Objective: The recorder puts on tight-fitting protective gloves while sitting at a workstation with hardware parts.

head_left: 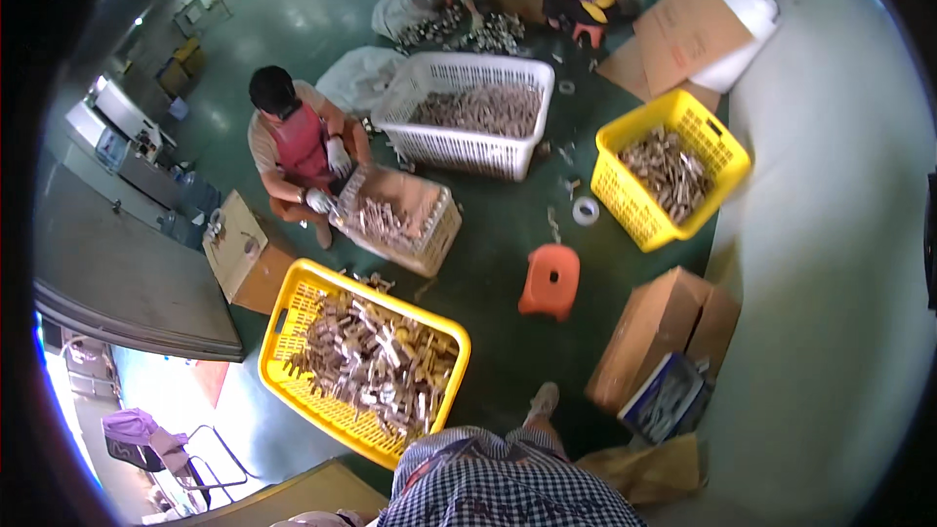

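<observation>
A pale, cut-off shape at the lower edge, left of my checked clothing (508, 493), may be my left hand (317, 520); its fingers cannot be made out. My right hand is out of view. Nearest to me is a yellow plastic basket (392, 304), heaped with small metal parts (371, 361) that look like lock pieces or fittings. Beyond it a crouching co-worker (298, 132) in a red apron and white gloves handles similar parts on a pale crate (441, 239) topped with cardboard.
A white basket (459, 152) and another yellow basket (634, 203) hold more parts. An orange stool (552, 273) and a tape roll (586, 212) are on the green floor. Cardboard boxes (649, 337) stand by the right wall. Other people sit at the back.
</observation>
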The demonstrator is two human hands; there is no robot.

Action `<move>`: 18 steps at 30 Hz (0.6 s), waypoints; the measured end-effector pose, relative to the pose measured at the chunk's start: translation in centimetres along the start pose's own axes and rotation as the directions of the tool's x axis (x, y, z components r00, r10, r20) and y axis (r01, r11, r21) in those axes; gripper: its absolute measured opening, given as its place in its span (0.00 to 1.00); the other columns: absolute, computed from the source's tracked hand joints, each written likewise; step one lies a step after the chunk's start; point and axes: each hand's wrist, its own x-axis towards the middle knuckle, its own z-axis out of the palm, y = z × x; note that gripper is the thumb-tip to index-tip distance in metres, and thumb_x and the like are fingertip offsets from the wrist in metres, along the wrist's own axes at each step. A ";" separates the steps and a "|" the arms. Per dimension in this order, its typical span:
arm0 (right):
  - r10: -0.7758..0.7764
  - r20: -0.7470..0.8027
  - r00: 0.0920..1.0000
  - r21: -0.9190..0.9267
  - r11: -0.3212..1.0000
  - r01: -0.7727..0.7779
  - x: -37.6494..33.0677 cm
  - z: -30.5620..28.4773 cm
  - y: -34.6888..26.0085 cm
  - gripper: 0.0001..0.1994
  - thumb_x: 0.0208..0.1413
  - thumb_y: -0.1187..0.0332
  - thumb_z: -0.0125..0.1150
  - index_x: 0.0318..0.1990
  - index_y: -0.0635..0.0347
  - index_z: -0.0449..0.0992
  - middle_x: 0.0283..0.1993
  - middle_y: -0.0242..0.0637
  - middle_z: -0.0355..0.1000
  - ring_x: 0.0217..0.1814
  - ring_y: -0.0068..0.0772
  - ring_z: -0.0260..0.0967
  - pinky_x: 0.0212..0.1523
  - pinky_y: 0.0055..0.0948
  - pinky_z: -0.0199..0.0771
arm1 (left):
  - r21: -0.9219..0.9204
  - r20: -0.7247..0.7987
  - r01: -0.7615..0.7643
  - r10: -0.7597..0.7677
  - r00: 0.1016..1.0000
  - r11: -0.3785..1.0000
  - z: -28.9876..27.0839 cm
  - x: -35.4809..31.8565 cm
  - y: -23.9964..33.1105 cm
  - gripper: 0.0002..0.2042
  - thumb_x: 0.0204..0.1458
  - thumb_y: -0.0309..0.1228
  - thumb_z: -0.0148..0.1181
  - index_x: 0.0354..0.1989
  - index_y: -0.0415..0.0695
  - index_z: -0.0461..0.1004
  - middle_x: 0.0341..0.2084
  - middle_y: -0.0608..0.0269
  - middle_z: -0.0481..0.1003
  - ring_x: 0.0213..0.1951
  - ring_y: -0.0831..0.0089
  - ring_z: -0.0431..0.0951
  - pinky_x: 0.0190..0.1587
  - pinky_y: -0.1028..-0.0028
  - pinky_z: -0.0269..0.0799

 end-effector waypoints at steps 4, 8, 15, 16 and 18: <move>0.036 0.051 0.998 -0.104 0.994 -0.030 1.8 -7.9 -4.5 0.16 0.60 0.62 0.55 0.49 0.63 0.75 0.44 0.41 0.77 0.42 0.36 0.73 0.42 0.36 0.71 | 0.478 0.019 -0.318 0.353 0.936 0.819 0.3 7.6 1.1 0.19 0.54 0.51 0.57 0.41 0.49 0.81 0.34 0.48 0.81 0.36 0.51 0.81 0.40 0.60 0.76; 0.049 0.045 0.998 -0.222 0.974 -0.038 5.4 -13.5 -9.4 0.16 0.61 0.61 0.55 0.49 0.63 0.75 0.44 0.42 0.77 0.43 0.36 0.73 0.43 0.36 0.71 | -0.138 -0.275 0.093 -0.128 0.953 0.986 -6.9 7.1 17.7 0.19 0.54 0.51 0.55 0.39 0.50 0.82 0.31 0.44 0.80 0.33 0.55 0.82 0.34 0.57 0.76; -0.083 0.092 0.992 -0.332 0.937 0.109 11.1 -14.4 -26.5 0.17 0.61 0.61 0.54 0.50 0.64 0.75 0.45 0.42 0.77 0.44 0.36 0.73 0.44 0.36 0.71 | -0.643 -0.519 0.064 -0.496 0.696 0.763 -9.6 20.0 21.0 0.18 0.52 0.52 0.57 0.39 0.52 0.84 0.28 0.45 0.80 0.31 0.55 0.82 0.31 0.56 0.75; -0.088 0.110 0.990 -0.349 0.929 0.122 12.3 -13.9 -28.6 0.17 0.61 0.61 0.54 0.50 0.64 0.74 0.45 0.42 0.77 0.44 0.36 0.73 0.44 0.36 0.71 | -0.472 -0.471 0.193 -0.431 0.770 0.860 -19.6 13.6 29.5 0.18 0.51 0.52 0.58 0.38 0.52 0.84 0.27 0.46 0.80 0.30 0.55 0.82 0.30 0.55 0.75; -0.096 0.171 0.981 -0.408 0.899 0.159 13.3 -11.5 -34.4 0.17 0.61 0.61 0.54 0.50 0.64 0.74 0.46 0.42 0.77 0.45 0.37 0.73 0.44 0.36 0.71 | -0.424 -0.472 0.079 -0.295 0.830 0.902 -21.8 15.5 26.7 0.16 0.50 0.49 0.61 0.38 0.52 0.84 0.31 0.51 0.81 0.33 0.56 0.83 0.38 0.58 0.77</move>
